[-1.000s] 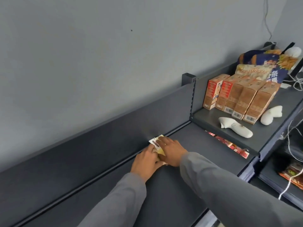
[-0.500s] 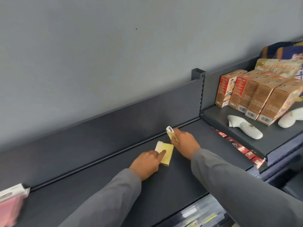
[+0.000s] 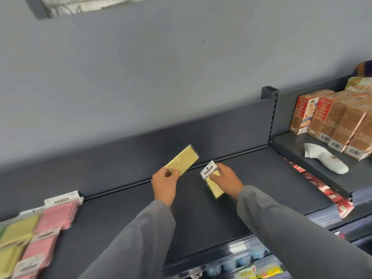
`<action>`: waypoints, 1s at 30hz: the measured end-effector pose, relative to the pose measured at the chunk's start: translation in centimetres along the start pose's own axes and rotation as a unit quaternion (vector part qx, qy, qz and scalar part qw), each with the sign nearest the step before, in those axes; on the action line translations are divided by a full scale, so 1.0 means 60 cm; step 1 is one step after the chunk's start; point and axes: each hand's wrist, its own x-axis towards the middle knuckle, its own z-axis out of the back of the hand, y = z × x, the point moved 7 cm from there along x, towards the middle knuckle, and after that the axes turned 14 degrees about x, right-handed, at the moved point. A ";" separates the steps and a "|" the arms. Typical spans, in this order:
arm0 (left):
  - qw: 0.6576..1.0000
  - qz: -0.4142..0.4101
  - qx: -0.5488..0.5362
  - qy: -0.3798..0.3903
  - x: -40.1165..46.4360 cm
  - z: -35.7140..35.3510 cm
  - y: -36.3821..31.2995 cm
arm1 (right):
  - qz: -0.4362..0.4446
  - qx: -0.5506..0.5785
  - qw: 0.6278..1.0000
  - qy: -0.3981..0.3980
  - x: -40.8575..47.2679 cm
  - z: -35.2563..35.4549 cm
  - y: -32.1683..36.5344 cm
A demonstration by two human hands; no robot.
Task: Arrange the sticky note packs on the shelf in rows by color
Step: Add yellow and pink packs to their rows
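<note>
The left hand pinches a slim yellow sticky note pack raised above the dark shelf. The right hand grips a second yellow pack with a white header card, seemingly resting on the shelf. Pink and yellow packs lie far left.
</note>
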 end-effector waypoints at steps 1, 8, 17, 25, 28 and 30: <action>0.998 0.022 -0.054 0.016 -0.003 0.015 0.008 | -0.025 0.063 0.997 0.030 -0.005 -0.039 0.003; 0.982 0.038 -0.173 0.070 -0.041 0.172 0.077 | -0.061 0.359 0.913 0.185 -0.060 -0.280 0.089; 0.992 0.036 -0.082 0.085 -0.034 0.448 0.230 | -0.032 0.216 0.942 0.255 -0.161 -0.584 0.151; 0.988 -0.114 0.097 0.048 -0.016 0.626 0.299 | 0.016 -0.011 0.951 0.310 -0.213 -0.741 0.164; 0.969 -0.139 0.175 0.107 -0.019 0.653 0.319 | 0.044 -0.053 0.949 0.308 -0.217 -0.774 0.183; 0.968 -0.138 0.150 0.145 -0.032 0.668 0.329 | 0.061 -0.060 0.942 0.324 -0.223 -0.797 0.192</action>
